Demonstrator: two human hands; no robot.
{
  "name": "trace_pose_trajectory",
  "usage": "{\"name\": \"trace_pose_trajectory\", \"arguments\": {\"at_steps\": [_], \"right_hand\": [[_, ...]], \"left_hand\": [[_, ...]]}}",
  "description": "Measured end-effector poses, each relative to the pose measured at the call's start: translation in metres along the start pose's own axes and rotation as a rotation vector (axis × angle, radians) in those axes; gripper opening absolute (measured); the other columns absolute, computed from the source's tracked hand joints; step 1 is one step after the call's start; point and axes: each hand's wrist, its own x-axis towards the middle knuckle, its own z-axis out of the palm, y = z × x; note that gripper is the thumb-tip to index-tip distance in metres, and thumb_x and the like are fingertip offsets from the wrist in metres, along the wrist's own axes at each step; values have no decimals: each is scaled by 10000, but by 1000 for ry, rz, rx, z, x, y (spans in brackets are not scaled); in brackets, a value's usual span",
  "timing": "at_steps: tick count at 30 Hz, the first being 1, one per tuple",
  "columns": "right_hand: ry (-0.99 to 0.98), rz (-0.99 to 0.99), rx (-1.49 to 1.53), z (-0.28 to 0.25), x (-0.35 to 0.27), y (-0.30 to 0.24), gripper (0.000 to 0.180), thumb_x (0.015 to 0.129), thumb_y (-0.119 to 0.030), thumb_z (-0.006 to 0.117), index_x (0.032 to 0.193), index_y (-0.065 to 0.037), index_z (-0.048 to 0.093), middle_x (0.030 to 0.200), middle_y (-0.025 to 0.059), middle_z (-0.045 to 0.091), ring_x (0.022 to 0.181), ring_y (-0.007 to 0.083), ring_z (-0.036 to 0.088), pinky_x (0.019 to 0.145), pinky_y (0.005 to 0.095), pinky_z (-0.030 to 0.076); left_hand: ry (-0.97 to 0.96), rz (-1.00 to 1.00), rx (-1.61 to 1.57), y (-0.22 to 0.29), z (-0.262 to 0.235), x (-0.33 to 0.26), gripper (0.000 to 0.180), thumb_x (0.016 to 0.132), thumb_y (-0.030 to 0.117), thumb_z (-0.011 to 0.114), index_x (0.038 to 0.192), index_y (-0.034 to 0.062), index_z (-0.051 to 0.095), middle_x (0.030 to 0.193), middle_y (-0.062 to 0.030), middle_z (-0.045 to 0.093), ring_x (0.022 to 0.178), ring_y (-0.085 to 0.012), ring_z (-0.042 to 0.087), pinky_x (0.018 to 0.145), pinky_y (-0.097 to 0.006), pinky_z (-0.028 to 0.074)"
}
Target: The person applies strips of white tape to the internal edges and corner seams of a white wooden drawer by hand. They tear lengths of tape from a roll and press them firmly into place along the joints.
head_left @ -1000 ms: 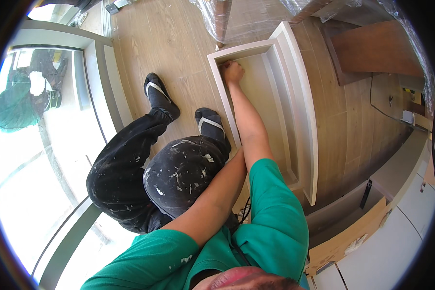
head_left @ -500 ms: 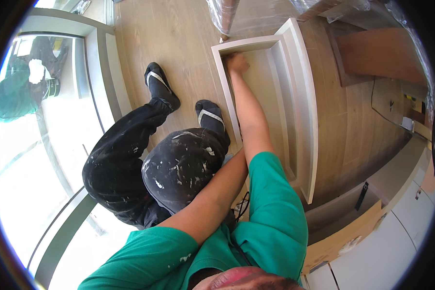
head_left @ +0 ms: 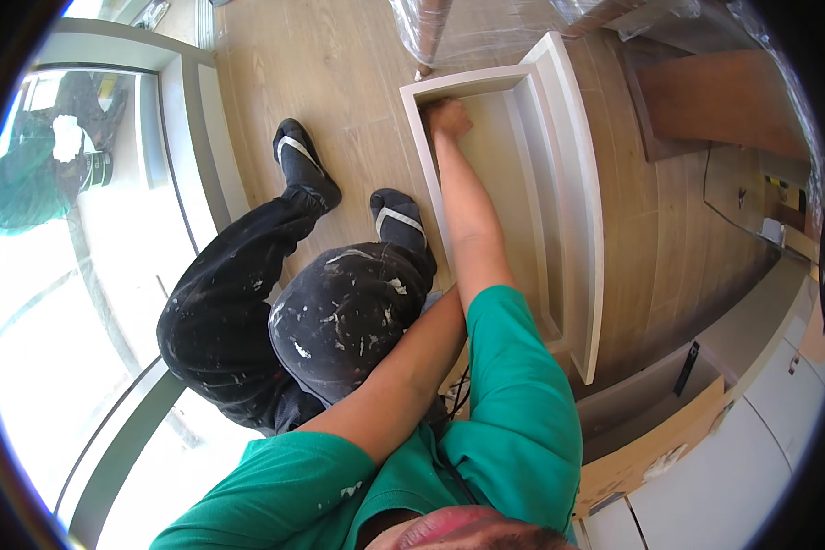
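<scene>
A beige wooden drawer (head_left: 522, 137) with a wide raised front panel lies on the floor before me, its inside facing up. Stretched across its interior, my right arm ends in my right hand (head_left: 449, 119) at the far left corner. That hand's fingers are curled against the inner side wall; whatever they hold, if anything, is hidden in shadow. My left forearm (head_left: 412, 367) crosses beneath the right arm near the drawer's near end. The left hand itself is out of sight behind the right arm and the drawer's side.
A glass door or window (head_left: 92, 229) with a grey frame runs along the left. Plastic-wrapped furniture legs (head_left: 422, 37) stand beyond the drawer. A brown wooden panel (head_left: 724, 105) is at far right, with an open cabinet compartment (head_left: 651, 394) at near right. My feet rest on the wood floor.
My right forearm and elbow have shifted slightly to the left. The right hand stays in the same drawer corner, and the drawer has barely moved.
</scene>
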Motion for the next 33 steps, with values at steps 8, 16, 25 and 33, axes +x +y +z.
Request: {"name": "trace_pose_trajectory", "arguments": {"at_steps": [8,16,25,33], "right_hand": [[-68,-74,93,0,9,15,354,716,-407,772,849,-79,773,919,195,741,957,336,714,818,466,560],[-497,-156,91,-24,2,85,449,734,-513,789,927,-107,778,865,147,747,852,311,724,779,419,554],[-537,-61,74,-24,-23,81,381,752,-495,792,931,-159,784,926,104,757,907,290,722,816,413,557],[-425,-94,45,-7,-32,82,332,737,-424,823,930,-156,790,1023,133,745,989,343,703,866,430,555]], "left_hand": [[51,32,66,12,2,-8,525,941,243,516,1387,-32,481,1238,-319,618,1125,-461,618,958,-494,484],[182,138,114,28,8,-16,560,950,225,496,1448,-16,415,1302,-337,570,1185,-469,574,1018,-486,449],[1,158,-41,14,6,4,620,949,240,522,1488,-13,347,1421,-341,466,1272,-461,508,1074,-471,410],[-39,75,-79,7,2,16,629,947,237,512,1485,-36,333,1408,-340,478,1256,-463,520,1058,-476,421]]}}
